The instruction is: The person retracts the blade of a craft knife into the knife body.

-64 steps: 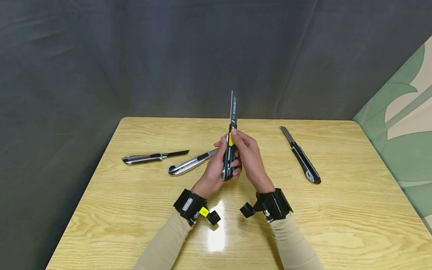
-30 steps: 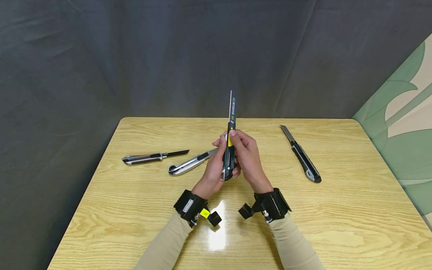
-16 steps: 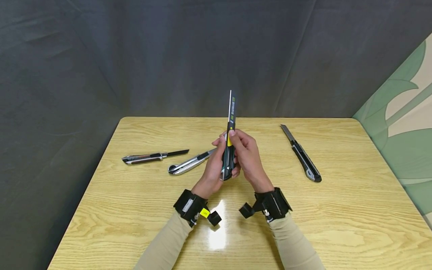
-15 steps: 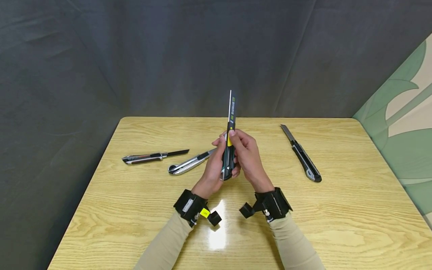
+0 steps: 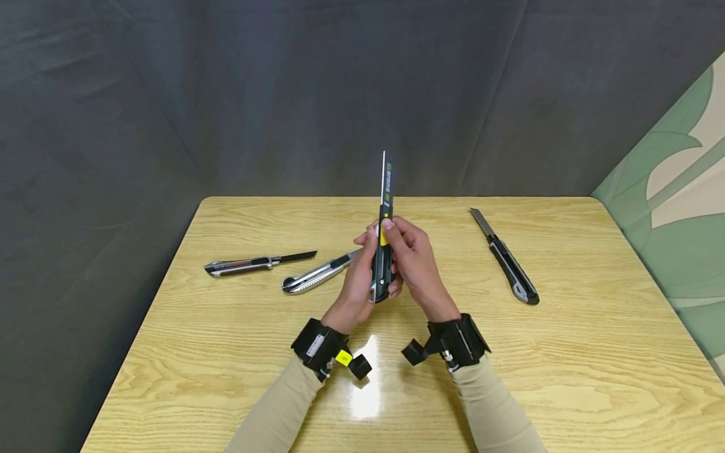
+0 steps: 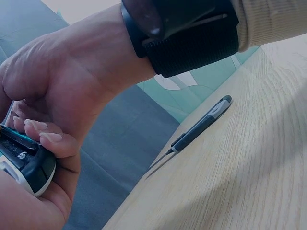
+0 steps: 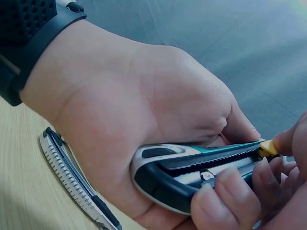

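While the utility knife (image 5: 382, 263) is held above the table (image 5: 572, 365), blade (image 5: 386, 179) extended and pointing away from the wrists, its dark handle is gripped in the curled fingers of the left hand (image 5: 354, 283); at its yellow slider (image 5: 384, 240) it is pinched by the right hand (image 5: 418, 261), thumb laid on top. Judged light and rigid; casing probably smooth and somewhat slippery, blade thin and likely to be snapped if bent sideways. Best taken by the handle, below the slider, with the blade left untouched.
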The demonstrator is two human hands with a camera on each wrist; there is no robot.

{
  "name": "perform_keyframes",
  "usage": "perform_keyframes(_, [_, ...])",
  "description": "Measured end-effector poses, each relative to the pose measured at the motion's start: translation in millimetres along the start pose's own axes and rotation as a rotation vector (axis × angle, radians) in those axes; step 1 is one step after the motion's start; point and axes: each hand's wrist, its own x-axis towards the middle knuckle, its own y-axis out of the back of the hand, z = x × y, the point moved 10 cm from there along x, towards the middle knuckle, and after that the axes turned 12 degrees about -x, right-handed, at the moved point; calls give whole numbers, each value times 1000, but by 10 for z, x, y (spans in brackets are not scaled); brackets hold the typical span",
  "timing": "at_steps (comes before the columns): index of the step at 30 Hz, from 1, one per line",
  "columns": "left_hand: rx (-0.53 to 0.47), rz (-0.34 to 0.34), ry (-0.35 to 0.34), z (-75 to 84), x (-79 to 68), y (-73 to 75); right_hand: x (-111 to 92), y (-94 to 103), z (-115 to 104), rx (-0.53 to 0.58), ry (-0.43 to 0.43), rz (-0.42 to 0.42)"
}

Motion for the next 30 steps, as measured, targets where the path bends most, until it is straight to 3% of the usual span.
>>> perform_keyframes(5, [11, 0, -6, 14, -4, 3, 4, -11, -8, 3, 7, -3])
perform_keyframes(14, [-6, 26, 8, 32, -32, 16, -58, -65, -254, 3, 7, -18])
perform_keyframes(23, [-5, 19, 8, 44, -35, 19, -33, -63, -85, 17, 0, -27])
perform_keyframes(30, [-20, 10, -16, 82, -33, 30, -67, -125, -226, 12, 12, -48])
